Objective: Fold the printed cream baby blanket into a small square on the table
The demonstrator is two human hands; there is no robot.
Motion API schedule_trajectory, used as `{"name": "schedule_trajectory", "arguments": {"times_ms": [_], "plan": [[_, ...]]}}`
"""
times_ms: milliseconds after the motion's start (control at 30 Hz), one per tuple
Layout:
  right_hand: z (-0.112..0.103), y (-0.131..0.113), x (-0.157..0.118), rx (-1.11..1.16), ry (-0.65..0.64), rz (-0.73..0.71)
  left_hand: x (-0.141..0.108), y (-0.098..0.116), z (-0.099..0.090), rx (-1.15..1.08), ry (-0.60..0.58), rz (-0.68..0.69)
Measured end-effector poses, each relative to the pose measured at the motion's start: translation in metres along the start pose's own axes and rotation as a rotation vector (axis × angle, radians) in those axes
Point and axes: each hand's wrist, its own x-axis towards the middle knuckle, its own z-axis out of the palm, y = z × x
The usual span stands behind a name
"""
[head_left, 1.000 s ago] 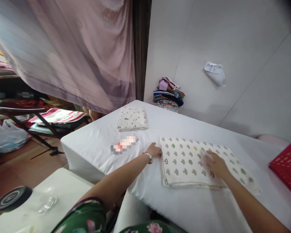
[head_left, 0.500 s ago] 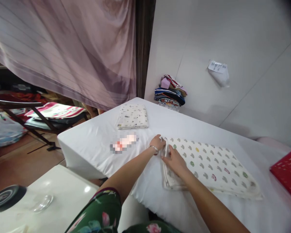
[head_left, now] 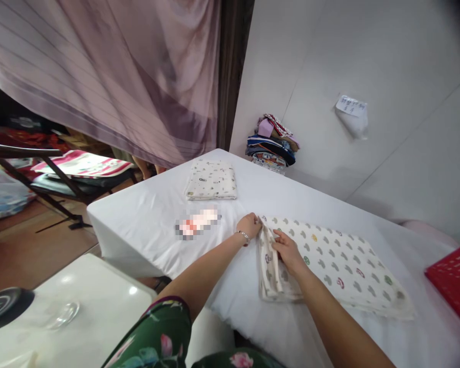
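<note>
A white cloth (head_left: 341,255) printed with grey mushrooms and a few coloured ones lies folded flat in layers across the white-covered table. My left hand (head_left: 249,228), with a bracelet at the wrist, pinches the cloth's far left corner. On the cloth's left end, my right hand (head_left: 290,254) has its fingers at the edge of a narrow strip (head_left: 269,263) that is turned back over the top layer. Its fingertips take hold of that edge, and the thumb is partly hidden. Beyond my left hand sits a folded cloth (head_left: 211,180) with small prints.
A blurred-out object (head_left: 198,224) lies on the table (head_left: 138,220) left of my hands. A red basket (head_left: 454,276) stands at the right. Folded clothes (head_left: 272,145) are stacked by the wall. A white stool (head_left: 99,317) stands near left; a curtain (head_left: 145,76) hangs behind.
My right hand has moved slightly right, and the strip at the cloth's left end has been turned over to the right. My left hand stays at the corner.
</note>
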Motion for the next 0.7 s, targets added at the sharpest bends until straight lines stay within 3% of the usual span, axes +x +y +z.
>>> {"name": "schedule_trajectory", "arguments": {"times_ms": [300, 467, 633, 700], "plan": [[-0.002, 0.002, 0.0, 0.018, 0.05, -0.081, -0.001, 0.007, 0.006, 0.132, 0.031, 0.05], [0.002, 0.006, -0.002, -0.057, -0.053, -0.081, 0.002, 0.007, 0.012, 0.184, 0.085, 0.059], [0.006, 0.01, -0.009, -0.19, -0.049, -0.15, 0.01, 0.007, 0.014, 0.303, 0.139, 0.181], [0.007, 0.014, -0.014, -0.303, -0.016, -0.248, 0.014, 0.007, 0.014, 0.362, 0.123, 0.245]]}}
